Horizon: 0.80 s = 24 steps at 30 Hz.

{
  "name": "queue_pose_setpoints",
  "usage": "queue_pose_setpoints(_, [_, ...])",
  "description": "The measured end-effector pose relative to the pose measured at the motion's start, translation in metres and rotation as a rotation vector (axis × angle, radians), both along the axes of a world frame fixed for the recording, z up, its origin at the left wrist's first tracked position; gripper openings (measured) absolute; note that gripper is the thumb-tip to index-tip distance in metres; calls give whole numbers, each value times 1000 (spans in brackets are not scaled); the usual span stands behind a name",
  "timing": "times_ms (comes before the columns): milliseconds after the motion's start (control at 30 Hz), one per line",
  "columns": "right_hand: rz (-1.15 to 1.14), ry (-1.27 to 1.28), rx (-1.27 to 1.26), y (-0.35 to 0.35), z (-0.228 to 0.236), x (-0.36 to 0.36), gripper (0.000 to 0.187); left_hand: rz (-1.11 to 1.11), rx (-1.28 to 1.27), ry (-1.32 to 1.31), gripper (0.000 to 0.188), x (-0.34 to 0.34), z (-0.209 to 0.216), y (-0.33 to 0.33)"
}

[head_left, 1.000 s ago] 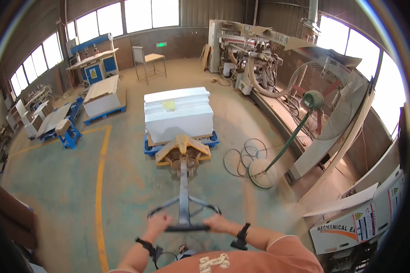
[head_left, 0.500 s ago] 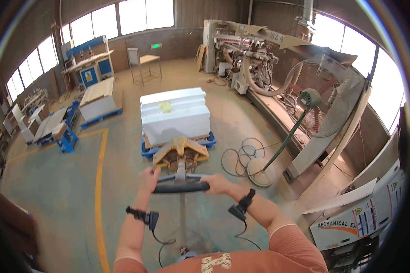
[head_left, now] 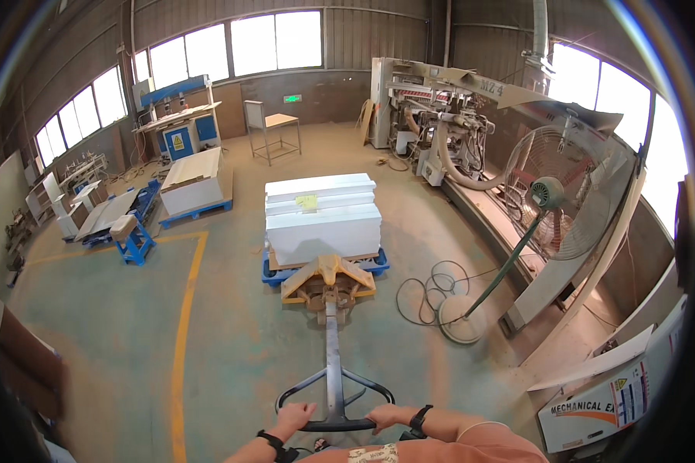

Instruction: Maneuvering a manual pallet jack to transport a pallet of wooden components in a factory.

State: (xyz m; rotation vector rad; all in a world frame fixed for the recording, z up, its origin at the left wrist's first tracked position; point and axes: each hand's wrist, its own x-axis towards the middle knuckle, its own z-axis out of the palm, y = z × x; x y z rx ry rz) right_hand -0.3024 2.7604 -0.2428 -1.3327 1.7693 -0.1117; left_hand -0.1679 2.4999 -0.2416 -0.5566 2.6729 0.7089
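your left hand and right hand are both wrapped shut around the loop handle of a pallet jack, low in the head view just ahead of your chest. from there its long steel tiller runs forward to the yellow jack body, tucked under a blue pallet carrying stacked white panels. expect the load to feel heavy, rigid and slow to start or stop, so keep both palms spread wide on the handle bar.

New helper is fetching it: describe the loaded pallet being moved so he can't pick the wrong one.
Start at the yellow pallet jack mid-floor, its handle under both hands. Directly ahead sits the blue pallet stacked with white panels. Only this stack carries a small yellow note on top.
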Motion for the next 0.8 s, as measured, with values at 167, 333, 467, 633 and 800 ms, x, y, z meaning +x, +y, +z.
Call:
queue_pose_setpoints(167, [-189, 193, -325, -45, 129, -74, 32, 310, 68, 462, 42, -94, 101, -63])
queue_pose_setpoints(333, [-369, 256, -503, -85, 194, -126, 38, 377, -97, 756, 36, -164, 188, -105])
queue_pose_setpoints(467, [-226, 239, -348, -80, 171, -103, 40, 284, -102, 580, 39, -130, 151, -97])
queue_pose_setpoints(633, [19, 110, -77, -33, 31, -2, 49, 45, -69, -31, 49, -20, 32, -39])
queue_pose_setpoints(800, [55, -36, 82, -24, -21, 24, 56, -78, -56, -106, 53, 14, -14, -20])
